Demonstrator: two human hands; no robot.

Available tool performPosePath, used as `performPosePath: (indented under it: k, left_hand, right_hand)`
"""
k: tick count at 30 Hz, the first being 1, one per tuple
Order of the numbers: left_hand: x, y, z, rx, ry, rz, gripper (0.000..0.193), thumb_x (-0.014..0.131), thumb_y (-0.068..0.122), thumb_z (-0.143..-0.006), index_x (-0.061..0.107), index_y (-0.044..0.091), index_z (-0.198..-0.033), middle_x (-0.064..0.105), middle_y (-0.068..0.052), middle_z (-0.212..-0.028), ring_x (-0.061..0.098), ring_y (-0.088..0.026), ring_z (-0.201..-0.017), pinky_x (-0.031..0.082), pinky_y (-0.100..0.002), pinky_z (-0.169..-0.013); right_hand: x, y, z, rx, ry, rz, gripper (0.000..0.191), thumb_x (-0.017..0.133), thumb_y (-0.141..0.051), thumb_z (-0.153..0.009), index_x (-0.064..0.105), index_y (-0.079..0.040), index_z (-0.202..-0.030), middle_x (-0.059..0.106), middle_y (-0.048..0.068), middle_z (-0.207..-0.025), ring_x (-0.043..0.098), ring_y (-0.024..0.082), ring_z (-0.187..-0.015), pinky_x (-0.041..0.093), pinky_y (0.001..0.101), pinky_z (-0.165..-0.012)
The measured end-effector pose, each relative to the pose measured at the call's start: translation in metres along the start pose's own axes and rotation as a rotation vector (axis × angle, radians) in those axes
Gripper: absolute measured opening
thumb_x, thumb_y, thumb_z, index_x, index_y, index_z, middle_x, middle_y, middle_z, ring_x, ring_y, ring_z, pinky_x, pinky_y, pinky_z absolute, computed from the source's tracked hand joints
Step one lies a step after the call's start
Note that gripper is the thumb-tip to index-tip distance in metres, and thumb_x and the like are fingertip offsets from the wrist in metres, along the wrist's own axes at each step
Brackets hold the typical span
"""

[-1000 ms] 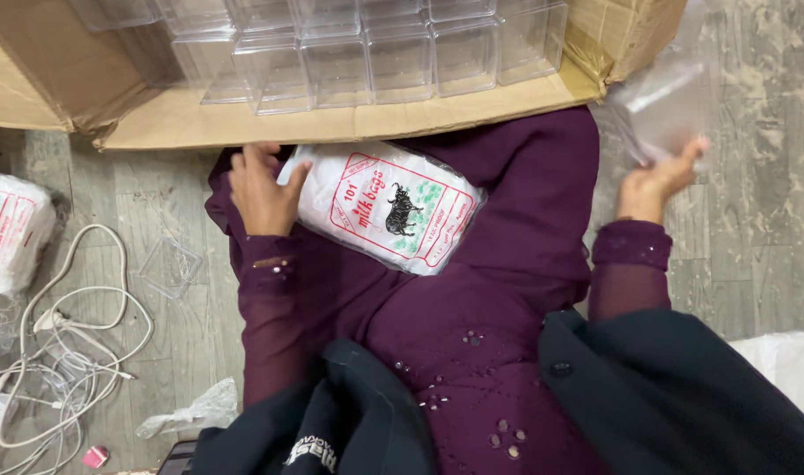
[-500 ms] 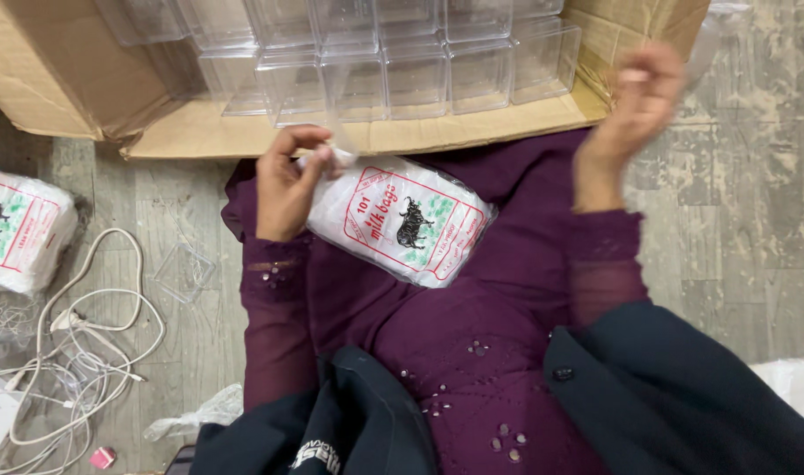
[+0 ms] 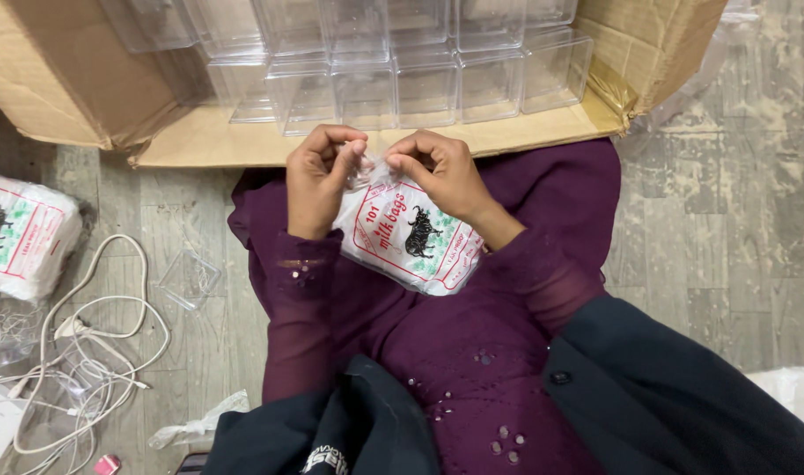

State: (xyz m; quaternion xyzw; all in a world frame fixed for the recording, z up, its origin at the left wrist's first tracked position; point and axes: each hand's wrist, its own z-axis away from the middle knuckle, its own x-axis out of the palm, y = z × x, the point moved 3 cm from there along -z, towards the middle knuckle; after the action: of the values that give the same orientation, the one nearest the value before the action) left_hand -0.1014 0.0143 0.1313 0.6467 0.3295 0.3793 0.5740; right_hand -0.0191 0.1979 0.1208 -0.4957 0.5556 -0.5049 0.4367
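A white plastic packet [image 3: 412, 239] with red print and a black animal picture lies on my lap, over purple cloth. My left hand [image 3: 318, 176] pinches the packet's top edge from the left. My right hand [image 3: 441, 171] pinches the same edge from the right, fingers curled. Both hands meet at the packet's upper end, just in front of an open cardboard box [image 3: 199, 141]. Several clear plastic containers [image 3: 424, 84] stand in rows inside the box.
A second printed white packet [image 3: 19, 233] lies on the floor at the left. White cables [image 3: 94, 352] are tangled at the lower left, next to a small clear lid [image 3: 189, 277]. Grey floor planks extend to the right. Dark cloth covers the lower frame.
My right hand came in from the far right and now grips the packet's top beside my left hand. The packet stays on my lap.
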Motion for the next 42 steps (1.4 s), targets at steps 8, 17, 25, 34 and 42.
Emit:
performPosePath:
  k: [8, 17, 25, 34, 42]
  left_hand:
    - [0.002, -0.023, 0.002, -0.117, -0.415, 0.137, 0.028, 0.061, 0.028, -0.111, 0.065, 0.003, -0.1, 0.062, 0.003, -0.09, 0.053, -0.004, -0.078, 0.042, -0.021, -0.07]
    - [-0.006, -0.07, -0.062, -0.163, -0.391, 0.305, 0.027, 0.064, 0.03, -0.107, 0.055, 0.011, -0.09, 0.053, 0.004, -0.071, 0.05, -0.008, -0.061, 0.039, -0.025, -0.053]
    - [0.037, -0.106, -0.121, 0.286, 0.12, -1.016, 0.027, 0.059, 0.008, -0.094, 0.062, 0.017, -0.119, 0.069, -0.019, -0.079, 0.067, -0.043, -0.074, 0.049, -0.054, -0.063]
    - [0.031, -0.097, -0.101, 0.018, 0.063, -0.429, 0.018, 0.056, 0.01, -0.103, 0.06, 0.011, -0.121, 0.069, -0.008, -0.071, 0.068, -0.018, -0.061, 0.053, -0.033, -0.058]
    - [0.019, -0.1, -0.043, -0.242, -0.078, 0.117, 0.011, 0.056, 0.014, -0.102, 0.064, 0.007, -0.108, 0.061, 0.004, -0.071, 0.05, -0.005, -0.057, 0.038, -0.022, -0.051]
  right_hand:
    - [-0.002, 0.028, 0.0, 0.22, 0.021, -0.541, 0.019, 0.065, -0.026, -0.107, 0.068, -0.008, -0.102, 0.06, 0.002, -0.079, 0.05, 0.008, -0.068, 0.041, 0.0218, -0.062]
    - [-0.069, 0.026, -0.013, -0.081, -0.083, -1.048, 0.03, 0.068, -0.033, -0.099, 0.068, -0.006, -0.088, 0.066, 0.005, -0.086, 0.061, 0.017, -0.081, 0.052, 0.0322, -0.08]
    - [-0.098, 0.066, -0.078, -0.139, 0.328, 0.861, 0.039, 0.064, 0.003, -0.09, 0.068, -0.006, -0.128, 0.059, 0.02, -0.094, 0.061, 0.033, -0.083, 0.052, 0.0437, -0.076]
    - [-0.091, 0.045, -0.016, -0.095, 0.412, 0.513, 0.036, 0.059, 0.002, -0.098, 0.062, -0.007, -0.133, 0.067, 0.01, -0.106, 0.065, 0.022, -0.092, 0.055, 0.0327, -0.081]
    - [-0.093, 0.085, 0.001, 0.189, 0.335, 0.113, 0.013, 0.062, -0.007, -0.101, 0.07, -0.003, -0.112, 0.067, 0.002, -0.098, 0.06, 0.011, -0.085, 0.048, 0.0255, -0.074]
